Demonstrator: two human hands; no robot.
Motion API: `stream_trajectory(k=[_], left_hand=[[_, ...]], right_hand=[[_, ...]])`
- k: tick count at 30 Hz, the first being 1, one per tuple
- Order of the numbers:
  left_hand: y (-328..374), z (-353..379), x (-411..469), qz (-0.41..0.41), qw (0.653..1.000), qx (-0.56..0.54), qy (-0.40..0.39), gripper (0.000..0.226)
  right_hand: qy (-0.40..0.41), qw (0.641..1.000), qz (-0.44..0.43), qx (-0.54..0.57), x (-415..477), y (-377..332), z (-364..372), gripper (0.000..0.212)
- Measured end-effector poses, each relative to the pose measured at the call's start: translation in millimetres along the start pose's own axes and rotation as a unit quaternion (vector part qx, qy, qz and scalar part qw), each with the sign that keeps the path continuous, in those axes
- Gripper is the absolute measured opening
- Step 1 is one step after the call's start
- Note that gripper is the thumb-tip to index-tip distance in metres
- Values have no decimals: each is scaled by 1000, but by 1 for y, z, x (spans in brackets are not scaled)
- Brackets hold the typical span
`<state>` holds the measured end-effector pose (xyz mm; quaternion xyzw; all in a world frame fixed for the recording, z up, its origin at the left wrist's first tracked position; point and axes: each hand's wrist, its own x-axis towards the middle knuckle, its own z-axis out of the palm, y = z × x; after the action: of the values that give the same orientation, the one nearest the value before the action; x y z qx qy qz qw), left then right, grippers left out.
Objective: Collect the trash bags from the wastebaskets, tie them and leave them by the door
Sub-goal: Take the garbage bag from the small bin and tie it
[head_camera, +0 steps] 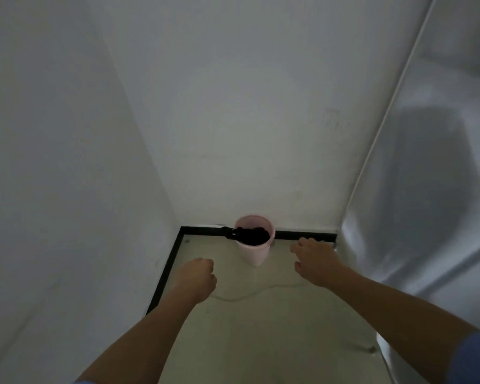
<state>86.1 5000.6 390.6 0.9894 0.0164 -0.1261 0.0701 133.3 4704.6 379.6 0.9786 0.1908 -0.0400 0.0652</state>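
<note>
A pink wastebasket (254,252) stands on the floor against the far wall of a narrow white alcove. A black trash bag (254,235) lies inside it, with a bit of it hanging over the left rim. My left hand (197,278) is stretched out to the left of the basket, fingers curled in, holding nothing. To the right of the basket is my right hand (315,261), fingers spread and empty. Neither hand touches the basket or the bag.
White walls close in on the left and the back. A shiny metal panel (427,189) forms the right side. A black baseboard (200,230) runs along the pale floor (261,328). A thin pale cord (247,295) lies across the floor.
</note>
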Motion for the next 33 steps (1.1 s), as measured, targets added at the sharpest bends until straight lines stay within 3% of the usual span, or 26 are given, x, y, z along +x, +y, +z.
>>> stream_trajectory(k=[10, 15, 22, 33], left_hand=[[-17, 4, 215, -40, 997, 4, -64, 22], [-35, -5, 294, -84, 994, -51, -44, 27], [-91, 34, 388, -128, 982, -91, -108, 27], [-173, 147, 523, -178, 951, -151, -203, 23]], right_hand=[[-94, 994, -33, 51, 235, 59, 67, 37], [-142, 986, -66, 51, 335, 70, 77, 37], [-181, 975, -123, 45, 441, 45, 114, 34], [-284, 949, -88, 106, 558, -15, 229, 34]])
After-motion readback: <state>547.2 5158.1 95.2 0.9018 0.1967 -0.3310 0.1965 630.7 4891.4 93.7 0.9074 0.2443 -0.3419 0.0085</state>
